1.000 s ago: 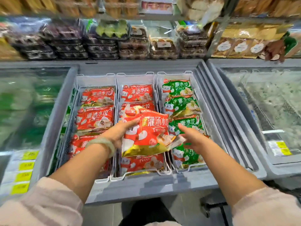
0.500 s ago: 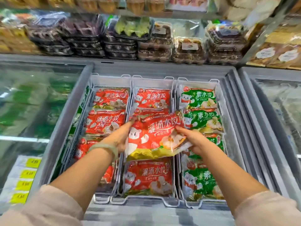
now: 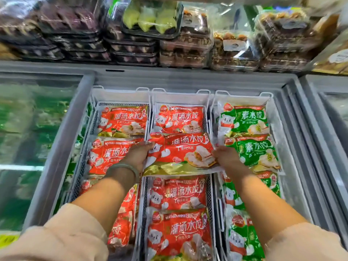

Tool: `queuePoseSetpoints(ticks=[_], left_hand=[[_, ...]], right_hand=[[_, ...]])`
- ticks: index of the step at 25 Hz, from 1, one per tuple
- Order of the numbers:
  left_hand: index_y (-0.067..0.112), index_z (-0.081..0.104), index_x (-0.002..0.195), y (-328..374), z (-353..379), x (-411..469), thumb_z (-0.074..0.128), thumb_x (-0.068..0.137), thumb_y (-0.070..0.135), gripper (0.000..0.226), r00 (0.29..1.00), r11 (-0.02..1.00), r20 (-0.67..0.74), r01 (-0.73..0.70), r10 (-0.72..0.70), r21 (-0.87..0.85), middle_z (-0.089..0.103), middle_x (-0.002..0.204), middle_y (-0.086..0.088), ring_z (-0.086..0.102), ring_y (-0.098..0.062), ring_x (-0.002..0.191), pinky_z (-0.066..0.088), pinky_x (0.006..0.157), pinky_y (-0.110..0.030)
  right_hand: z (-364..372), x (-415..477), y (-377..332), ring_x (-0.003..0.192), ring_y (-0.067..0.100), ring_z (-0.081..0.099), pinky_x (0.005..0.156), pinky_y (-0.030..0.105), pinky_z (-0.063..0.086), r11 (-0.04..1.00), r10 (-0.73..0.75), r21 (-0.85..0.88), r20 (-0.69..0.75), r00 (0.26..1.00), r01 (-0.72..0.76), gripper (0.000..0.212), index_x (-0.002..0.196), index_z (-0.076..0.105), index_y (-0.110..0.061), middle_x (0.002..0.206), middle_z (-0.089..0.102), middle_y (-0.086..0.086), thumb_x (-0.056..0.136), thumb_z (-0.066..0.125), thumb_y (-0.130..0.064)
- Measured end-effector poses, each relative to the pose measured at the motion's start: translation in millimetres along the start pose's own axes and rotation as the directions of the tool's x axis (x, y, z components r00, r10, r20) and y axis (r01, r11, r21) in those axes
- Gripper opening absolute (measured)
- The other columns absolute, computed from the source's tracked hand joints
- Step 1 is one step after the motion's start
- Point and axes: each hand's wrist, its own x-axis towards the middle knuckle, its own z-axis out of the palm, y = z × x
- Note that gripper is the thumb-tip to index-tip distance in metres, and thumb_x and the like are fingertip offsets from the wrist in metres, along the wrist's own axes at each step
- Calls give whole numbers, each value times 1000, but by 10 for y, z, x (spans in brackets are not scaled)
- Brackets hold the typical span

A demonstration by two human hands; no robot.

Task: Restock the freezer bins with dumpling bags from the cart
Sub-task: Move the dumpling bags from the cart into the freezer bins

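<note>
Red dumpling bag (image 3: pixel 180 151): white bear graphic, white lettering, gold lower band. Held flat over the middle bin (image 3: pixel 180 96), between stocked red bags. Left hand (image 3: pixel 138 154) grips its left edge; right hand (image 3: pixel 227 157) grips its right edge.

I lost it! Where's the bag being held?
Head view, centre: the red bag is over the middle bin, between the left hand and right hand, beside green bags.

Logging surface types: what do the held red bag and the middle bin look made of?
The held red bag: glossy printed plastic film, going by glare and creases. The middle bin: white coated wire, probably metal, going by its looped rim and mesh sides.
</note>
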Motion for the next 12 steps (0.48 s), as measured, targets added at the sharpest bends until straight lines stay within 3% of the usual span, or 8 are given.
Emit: queuePoseSetpoints(ticks=[2, 4, 6, 9, 10, 12], left_hand=[[-4, 55, 125, 159, 66, 277, 45, 100, 13, 32, 999, 996, -32, -33, 36, 88, 62, 120, -17, 65, -20, 82, 58, 67, -25], [-2, 55, 125, 319, 147, 564, 41, 101, 16, 33, 995, 974, -74, -43, 61, 221, 64, 116, -15, 62, -18, 82, 54, 54, -15], [-3, 53, 128, 444, 239, 806, 36, 102, 17, 36, 991, 952, -90, -69, 100, 298, 64, 111, -13, 61, -20, 83, 49, 51, -13], [2, 50, 129, 616, 355, 1152, 34, 103, 17, 35, 986, 920, -103, -81, 130, 384, 54, 118, -4, 58, -24, 101, 49, 69, -18], [4, 50, 131, 647, 367, 1319, 37, 102, 20, 35, 982, 915, -109, -98, 152, 391, 55, 124, -5, 57, -24, 109, 51, 82, -25], [13, 55, 127, 666, 291, 1709, 47, 93, 32, 39, 987, 926, -96, -87, 131, 368, 59, 124, -5, 60, -25, 110, 51, 90, -38]], right_hand=[[85, 213, -111, 109, 32, 60, 88, 28, 46, 983, 21, -183, -49, 999, -30, 29, 113, 66, -4, 119, 65, 17, 93, 51, -19], [136, 451, -243, 109, 33, 60, 90, 31, 46, 967, 42, -248, -101, 994, -66, 29, 110, 67, -4, 118, 65, 19, 93, 48, -20], [161, 653, -368, 109, 33, 61, 89, 31, 46, 958, 48, -272, -157, 986, -90, 30, 109, 69, -8, 118, 66, 18, 93, 48, -21], [239, 985, -566, 110, 35, 61, 88, 34, 48, 950, 6, -303, -231, 973, -78, 29, 111, 69, -8, 118, 65, 19, 94, 47, -17], [286, 1098, -616, 109, 35, 61, 87, 33, 48, 952, -1, -299, -241, 971, -73, 28, 111, 69, -8, 118, 66, 19, 93, 48, -15], [386, 1324, -695, 109, 33, 62, 85, 31, 48, 959, -3, -274, -243, 970, -66, 28, 112, 70, -14, 117, 67, 16, 90, 52, -14]])
